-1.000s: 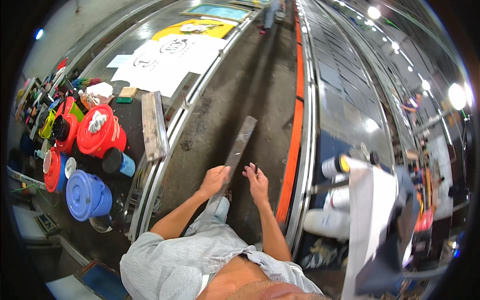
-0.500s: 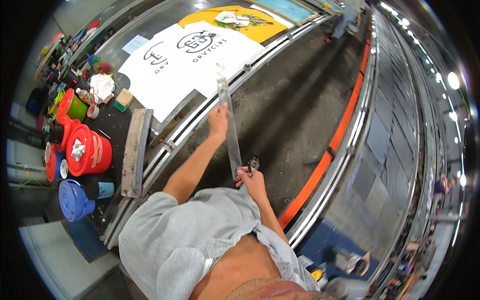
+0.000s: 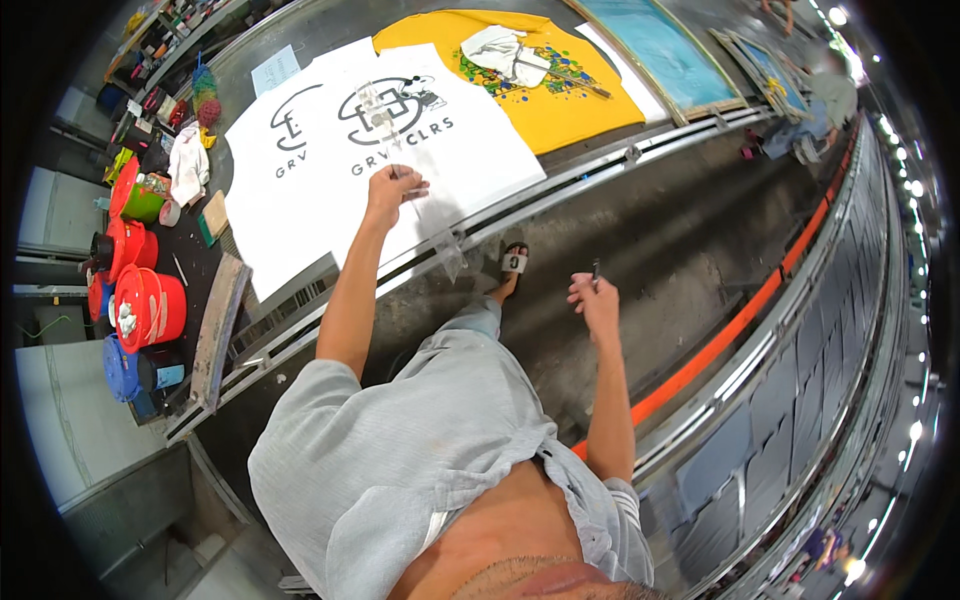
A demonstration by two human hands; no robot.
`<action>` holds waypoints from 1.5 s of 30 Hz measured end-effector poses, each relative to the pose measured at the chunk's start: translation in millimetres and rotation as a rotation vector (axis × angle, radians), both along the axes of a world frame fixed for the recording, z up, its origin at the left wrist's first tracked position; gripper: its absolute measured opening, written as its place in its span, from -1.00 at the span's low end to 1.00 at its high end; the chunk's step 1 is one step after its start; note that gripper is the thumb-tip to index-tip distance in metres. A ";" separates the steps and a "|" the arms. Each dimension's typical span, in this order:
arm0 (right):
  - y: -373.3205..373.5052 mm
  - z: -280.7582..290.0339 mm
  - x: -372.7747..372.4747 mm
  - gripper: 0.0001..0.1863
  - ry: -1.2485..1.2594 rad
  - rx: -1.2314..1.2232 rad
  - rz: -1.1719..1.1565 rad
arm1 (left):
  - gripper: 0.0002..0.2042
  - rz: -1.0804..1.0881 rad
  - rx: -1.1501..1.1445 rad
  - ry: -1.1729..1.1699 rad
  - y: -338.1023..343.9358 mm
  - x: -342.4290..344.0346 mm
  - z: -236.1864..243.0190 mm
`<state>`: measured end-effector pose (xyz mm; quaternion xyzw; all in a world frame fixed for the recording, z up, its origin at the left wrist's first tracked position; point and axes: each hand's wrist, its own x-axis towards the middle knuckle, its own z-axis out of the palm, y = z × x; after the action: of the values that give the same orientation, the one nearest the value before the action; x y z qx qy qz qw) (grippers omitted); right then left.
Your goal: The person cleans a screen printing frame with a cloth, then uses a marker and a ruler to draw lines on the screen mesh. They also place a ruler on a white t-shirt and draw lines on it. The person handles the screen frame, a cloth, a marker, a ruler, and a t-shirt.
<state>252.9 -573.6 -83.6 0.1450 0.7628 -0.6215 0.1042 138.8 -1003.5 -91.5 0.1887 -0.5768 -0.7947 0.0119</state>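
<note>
In my left hand [image 3: 388, 195] is a long clear ruler [image 3: 438, 228], gripped near its middle. It slants over the white printed fabric [image 3: 290, 225], and its near end sticks out past the table's metal rail. The fabric lies flat and carries black line designs and lettering, partly seen through the ruler. My right hand [image 3: 600, 308] is away from the table, over the aisle, with its fingers closed around a slim dark pen [image 3: 596, 268].
A yellow printed shirt [image 3: 410, 38] lies further along, with a white cloth [image 3: 500, 50] on it. Beyond is a framed blue screen [image 3: 680, 60]. Red buckets [image 3: 165, 310] and a long squeegee [image 3: 215, 325] stand left. An orange rail [image 3: 700, 365] borders the aisle; another person [image 3: 825, 100] bends at its far end.
My left hand has carried the ruler from over the aisle onto the white fabric. My right hand has let go of the ruler's near end and moved right with the pen.
</note>
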 end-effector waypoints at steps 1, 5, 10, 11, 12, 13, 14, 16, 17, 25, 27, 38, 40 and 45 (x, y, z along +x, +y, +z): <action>17.6 -4.0 -34.2 -0.75 0.011 -0.036 -0.002 | -0.78 -0.006 0.010 0.010 -1.9 -28.8 -4.8; 81.6 -18.0 -138.7 -0.75 -0.069 0.008 -0.123 | -0.57 0.414 -1.106 -0.231 -11.1 -121.4 -40.3; 169.9 -30.2 -194.9 -0.76 -0.221 0.152 -0.188 | -0.54 0.371 -0.774 -0.105 18.6 -274.1 -46.3; 176.3 -25.2 -209.0 -0.76 -0.249 0.130 -0.178 | -0.51 0.330 -0.697 -0.097 37.4 -306.8 -54.6; 186.2 -19.2 -225.4 -0.76 -0.273 0.120 -0.186 | -0.47 0.338 -0.552 -0.173 75.4 -335.8 -47.8; 196.4 -13.6 -241.6 -0.76 -0.300 0.110 -0.193 | -0.45 0.332 -0.474 -0.275 104.9 -366.8 -58.5; 192.0 -10.6 -270.8 -0.75 -0.282 0.065 -0.137 | -0.45 0.269 -0.557 -0.281 86.6 -391.3 -86.4; 194.0 -6.8 -321.1 -0.73 -0.234 0.018 -0.034 | -0.41 0.285 -0.753 -0.289 64.4 -426.8 -117.5; 202.8 0.5 -341.3 -0.72 -0.208 0.024 0.005 | -0.37 0.353 -0.858 -0.291 72.1 -438.1 -120.2; 299.1 5.9 -556.2 -0.71 0.035 0.044 0.263 | -0.49 1.179 -0.943 0.390 144.3 -423.3 106.7; 305.2 5.5 -619.2 -0.68 0.069 0.126 0.438 | -0.42 1.113 -0.749 0.252 246.6 -438.8 179.3; 376.0 60.5 -778.3 -0.69 0.129 -0.275 0.245 | -0.13 -0.579 -0.780 0.217 637.5 -557.7 122.1; 427.6 40.8 -812.9 -0.59 0.211 0.280 0.066 | -0.22 -0.776 -0.807 0.244 645.3 -567.4 95.6; 480.2 -13.1 -849.9 -0.19 0.397 0.905 -0.031 | -0.26 -0.366 -1.263 -0.037 626.7 -585.1 -6.2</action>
<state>-597.0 -93.4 -96.6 0.0659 0.9590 -0.2452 -0.1258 -446.3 -376.8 -97.6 0.0578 -0.9551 -0.2893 -0.0252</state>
